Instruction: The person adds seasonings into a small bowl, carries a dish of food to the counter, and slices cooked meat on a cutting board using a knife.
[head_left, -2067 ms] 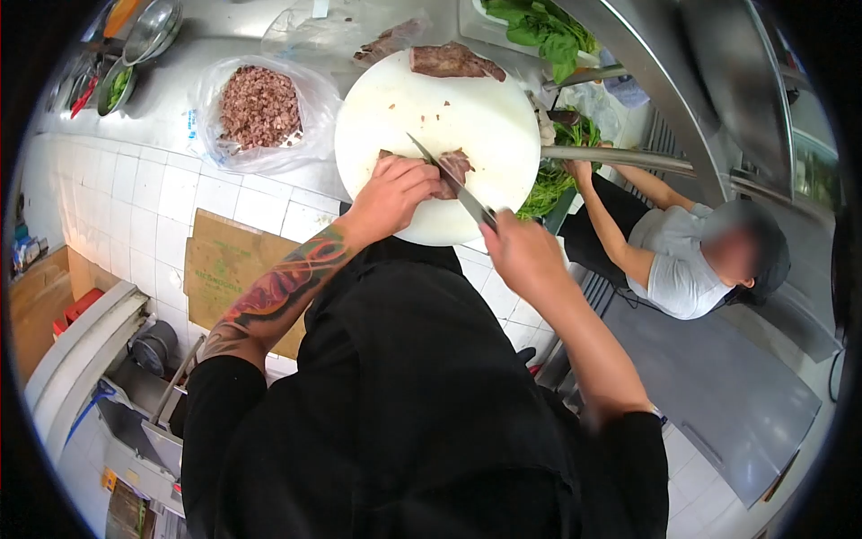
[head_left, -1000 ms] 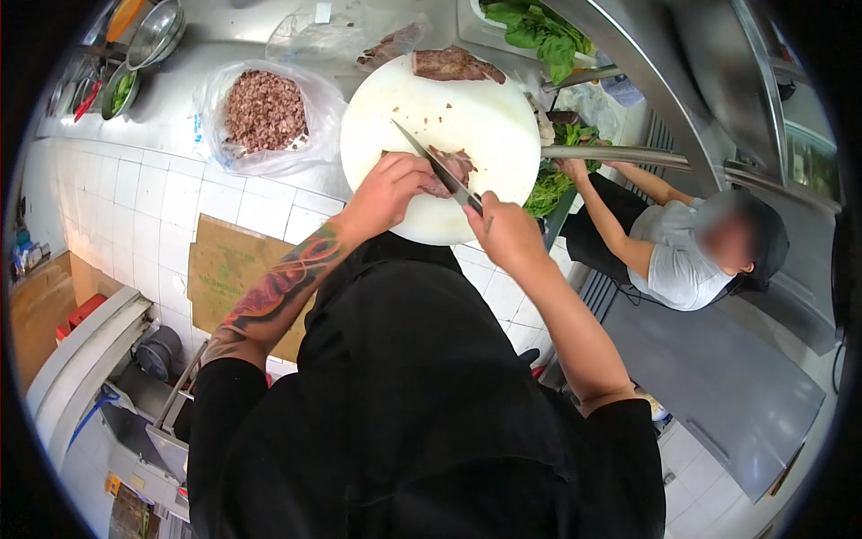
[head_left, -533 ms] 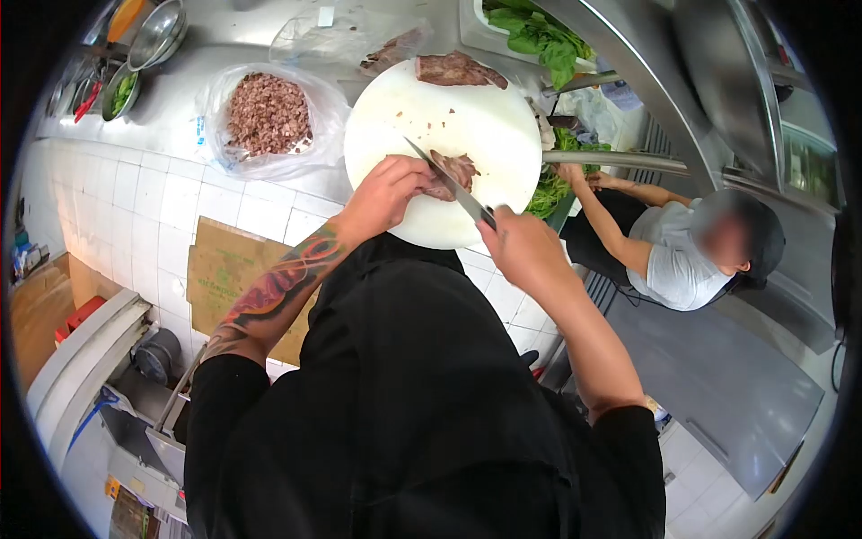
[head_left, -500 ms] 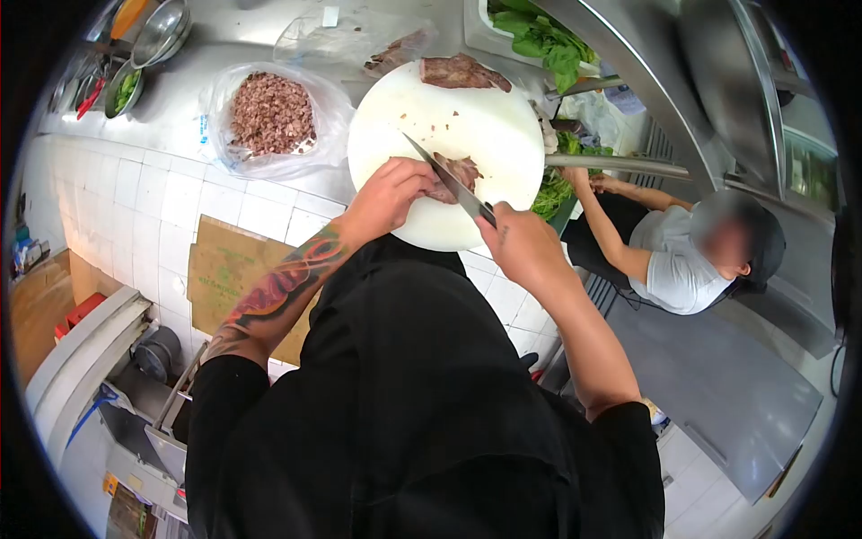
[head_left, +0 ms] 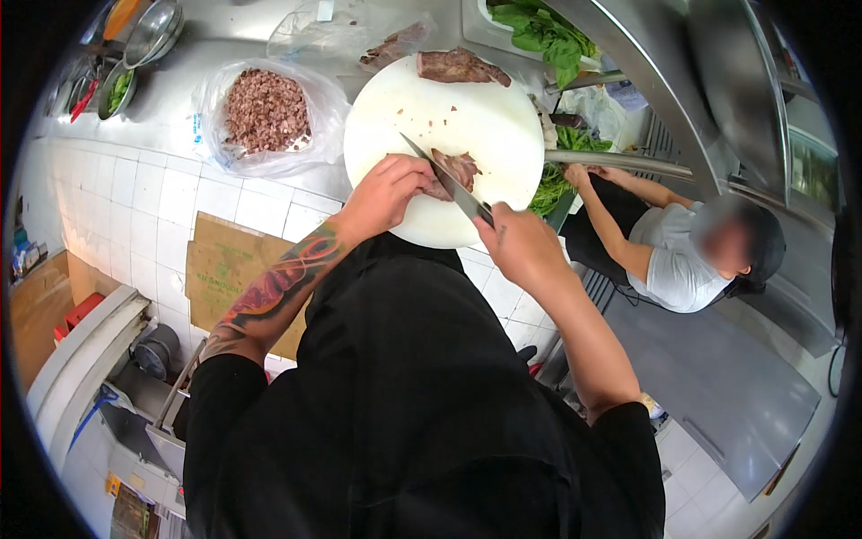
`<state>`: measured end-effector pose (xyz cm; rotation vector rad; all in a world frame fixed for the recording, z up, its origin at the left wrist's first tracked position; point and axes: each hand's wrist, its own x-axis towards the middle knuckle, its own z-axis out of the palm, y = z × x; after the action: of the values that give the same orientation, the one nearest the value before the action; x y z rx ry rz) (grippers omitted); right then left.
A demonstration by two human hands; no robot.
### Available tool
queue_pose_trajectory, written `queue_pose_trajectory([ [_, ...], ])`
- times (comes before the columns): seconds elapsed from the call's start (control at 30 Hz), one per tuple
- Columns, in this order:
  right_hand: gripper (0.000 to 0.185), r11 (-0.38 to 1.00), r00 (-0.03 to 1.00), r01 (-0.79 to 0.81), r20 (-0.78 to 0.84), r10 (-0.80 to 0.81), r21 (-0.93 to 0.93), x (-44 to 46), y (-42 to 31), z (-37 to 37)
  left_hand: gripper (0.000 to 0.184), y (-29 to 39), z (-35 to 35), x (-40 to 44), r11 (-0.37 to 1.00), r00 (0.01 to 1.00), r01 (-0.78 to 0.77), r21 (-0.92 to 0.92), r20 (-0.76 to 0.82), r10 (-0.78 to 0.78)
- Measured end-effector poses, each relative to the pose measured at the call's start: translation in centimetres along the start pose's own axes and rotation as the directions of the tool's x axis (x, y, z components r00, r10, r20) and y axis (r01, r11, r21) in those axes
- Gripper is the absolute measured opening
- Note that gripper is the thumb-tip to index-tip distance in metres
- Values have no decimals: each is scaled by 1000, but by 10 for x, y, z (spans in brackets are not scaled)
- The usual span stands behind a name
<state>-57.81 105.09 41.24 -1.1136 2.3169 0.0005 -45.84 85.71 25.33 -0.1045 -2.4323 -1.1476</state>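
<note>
On a round white cutting board (head_left: 386, 112) lies a piece of brown meat (head_left: 461, 168). My left hand (head_left: 395, 190) is closed on the near-left part of this meat, fingers curled beside the blade. In my right hand (head_left: 521, 247) is a knife (head_left: 456, 188), its handle wrapped by my fingers and its blade slanting up and left across the meat. Whether the edge is cutting in, I cannot tell. A larger chunk of meat (head_left: 462, 66) rests at the board's far edge, and small crumbs are scattered between.
Left of the board, a plastic bag (head_left: 328, 117) holds diced meat (head_left: 267, 112). Behind lies another clear bag (head_left: 305, 31) with meat. Metal bowls (head_left: 153, 36) stand far left. Leafy greens (head_left: 539, 36) fill a white tub. At right, a person (head_left: 673, 242) handles greens.
The view has shifted slightly, so the board and bags sit a little further left and up. Both hands, the knife and the meat keep nearly the same positions.
</note>
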Motion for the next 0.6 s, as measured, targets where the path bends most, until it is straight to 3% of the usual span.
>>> queue_pose_trajectory([
  [0.07,39,996,992,-86,94,87,-21,-22,-1,-18,27,1,-2,0,999,1000,18,-30,1,-18],
  [0.2,41,993,991,-119,52,120,-18,8,16,35,28,2,-1,1,999,1000,13,-33,-5,-13],
  [0.3,38,994,998,-10,-56,16,104,18,20,39,29,6,-9,1,999,1000,2,-48,-21,-3],
  [0.37,36,996,998,8,-70,-2,84,3,14,22,27,12,-15,1,991,1000,0,136,-28,4],
  [0.6,29,1000,1000,12,-1,-12,-23,-40,2,-16,27,5,-9,-4,996,999,13,88,-37,-10],
])
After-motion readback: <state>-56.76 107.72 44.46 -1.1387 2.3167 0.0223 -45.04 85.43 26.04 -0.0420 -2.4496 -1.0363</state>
